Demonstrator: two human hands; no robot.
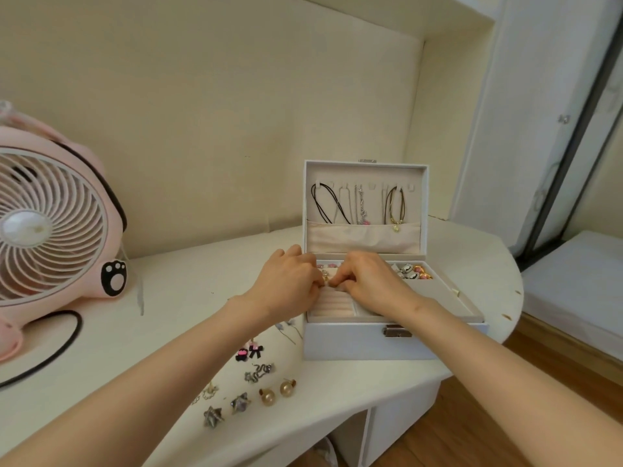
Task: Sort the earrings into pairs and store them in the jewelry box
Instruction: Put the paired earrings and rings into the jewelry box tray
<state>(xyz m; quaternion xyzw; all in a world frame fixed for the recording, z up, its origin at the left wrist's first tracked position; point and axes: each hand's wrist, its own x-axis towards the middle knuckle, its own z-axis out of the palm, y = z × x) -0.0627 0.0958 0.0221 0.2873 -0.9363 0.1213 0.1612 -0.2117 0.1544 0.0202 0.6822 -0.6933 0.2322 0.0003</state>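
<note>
Looking down over the open jewelry box (387,343), we find both hands meeting above its left front section, the ribbed ring rolls (332,303). The left hand (286,281) has its fingers curled in and pinches a small gold earring (325,278) at the fingertips, just over the rolls. The right hand (367,281) comes in from the other side with its fingers bent narrowly towards the same spot, touching or nearly touching the left; we cannot tell whether it holds any part of the earring. In the back right compartment lie gold and pink pieces (413,272), and necklaces (360,203) hang inside the upright lid (365,165). On the white table (168,298), left of the box and in front of it, more earrings lie in twos: a black bow pair (249,352), a silver chain pair (258,372), a pearl pair (278,392) and a grey star pair (226,410). A pink fan (50,224) stands at far left, its black cable (67,342) looping on the table.
</note>
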